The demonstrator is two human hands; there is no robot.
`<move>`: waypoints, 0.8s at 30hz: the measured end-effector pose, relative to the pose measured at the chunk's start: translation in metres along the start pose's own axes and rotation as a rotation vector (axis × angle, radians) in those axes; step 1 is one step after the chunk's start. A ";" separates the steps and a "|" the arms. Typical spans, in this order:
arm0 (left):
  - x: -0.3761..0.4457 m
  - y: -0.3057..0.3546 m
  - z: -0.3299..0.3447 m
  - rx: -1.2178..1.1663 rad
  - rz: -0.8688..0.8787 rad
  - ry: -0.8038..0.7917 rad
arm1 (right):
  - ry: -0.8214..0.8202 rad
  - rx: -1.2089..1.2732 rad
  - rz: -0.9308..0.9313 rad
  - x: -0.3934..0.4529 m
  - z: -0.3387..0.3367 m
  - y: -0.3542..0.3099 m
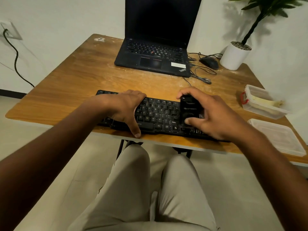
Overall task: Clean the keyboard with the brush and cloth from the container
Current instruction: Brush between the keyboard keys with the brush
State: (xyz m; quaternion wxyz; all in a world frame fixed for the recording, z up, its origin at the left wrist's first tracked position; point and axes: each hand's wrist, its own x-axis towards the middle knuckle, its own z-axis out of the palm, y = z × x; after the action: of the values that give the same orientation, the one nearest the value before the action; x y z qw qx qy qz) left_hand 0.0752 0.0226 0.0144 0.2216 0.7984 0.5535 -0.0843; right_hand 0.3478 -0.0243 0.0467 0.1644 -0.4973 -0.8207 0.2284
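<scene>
A black keyboard [158,115] lies along the near edge of the wooden table [70,84]. My left hand [123,109] grips its left half, fingers over the far edge and thumb on the near edge. My right hand [215,114] holds a black brush [189,109] pressed down on the keys at the right part of the keyboard. A clear plastic container [261,102] stands open at the right of the table with a pale yellow cloth [268,103] inside it.
The container's lid [276,135] lies near the table's right front corner. An open black laptop [155,54] sits at the back, with a mouse [209,62] and its cables to the right, and a white plant pot [235,55] beyond.
</scene>
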 end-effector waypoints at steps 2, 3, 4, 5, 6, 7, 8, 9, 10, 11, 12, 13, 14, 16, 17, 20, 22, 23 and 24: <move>0.000 0.000 0.000 -0.005 0.005 0.003 | 0.055 0.125 -0.056 0.007 0.016 -0.012; 0.000 0.000 0.000 -0.011 0.005 0.002 | 0.059 0.188 -0.073 0.010 0.025 -0.017; 0.000 -0.001 0.000 -0.016 0.004 0.002 | 0.054 0.222 -0.086 0.012 0.033 -0.020; 0.000 -0.001 0.000 -0.020 0.003 0.000 | 0.043 0.227 -0.098 0.013 0.038 -0.021; 0.001 -0.002 0.000 -0.019 0.003 -0.002 | 0.029 0.214 -0.101 0.012 0.039 -0.019; 0.002 -0.002 0.001 -0.014 0.002 -0.006 | 0.016 0.198 -0.093 0.010 0.035 -0.015; 0.002 -0.002 0.001 -0.009 0.001 -0.010 | 0.001 0.176 -0.076 0.006 0.029 -0.008; 0.003 -0.003 0.001 -0.008 0.000 -0.013 | -0.018 0.145 -0.053 0.002 0.021 -0.002; 0.003 -0.002 0.001 -0.009 0.000 -0.012 | -0.037 0.108 -0.026 -0.002 0.014 0.005; 0.003 -0.002 0.001 -0.011 -0.001 -0.008 | -0.058 0.070 -0.001 -0.004 0.006 0.009; 0.002 -0.001 0.001 -0.010 -0.001 -0.005 | -0.072 0.039 0.016 -0.005 0.000 0.011; 0.002 -0.001 0.001 -0.010 -0.002 -0.003 | -0.068 0.020 0.018 -0.004 -0.004 0.010; 0.002 0.000 0.001 -0.009 -0.003 -0.001 | -0.047 0.016 0.003 -0.001 -0.004 0.007; 0.002 -0.001 0.001 -0.013 -0.002 0.002 | 0.026 0.077 -0.049 0.011 0.006 -0.007; 0.003 -0.002 0.002 -0.016 0.003 0.002 | 0.063 0.147 -0.070 0.018 0.016 -0.015; 0.004 -0.005 0.003 -0.046 0.017 0.007 | 0.132 0.306 -0.137 0.035 0.051 -0.030; 0.004 -0.005 0.003 -0.053 0.021 0.008 | 0.135 0.320 -0.133 0.038 0.062 -0.026; 0.003 -0.005 0.003 -0.045 0.020 0.009 | 0.130 0.302 -0.105 0.035 0.060 -0.022; 0.003 -0.004 0.002 -0.037 0.016 0.012 | 0.116 0.262 -0.080 0.032 0.054 -0.017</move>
State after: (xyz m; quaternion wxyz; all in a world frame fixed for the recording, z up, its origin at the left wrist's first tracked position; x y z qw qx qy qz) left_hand 0.0726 0.0251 0.0103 0.2336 0.7989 0.5501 -0.0675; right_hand 0.2935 -0.0145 0.0115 0.2840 -0.4510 -0.7921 0.2975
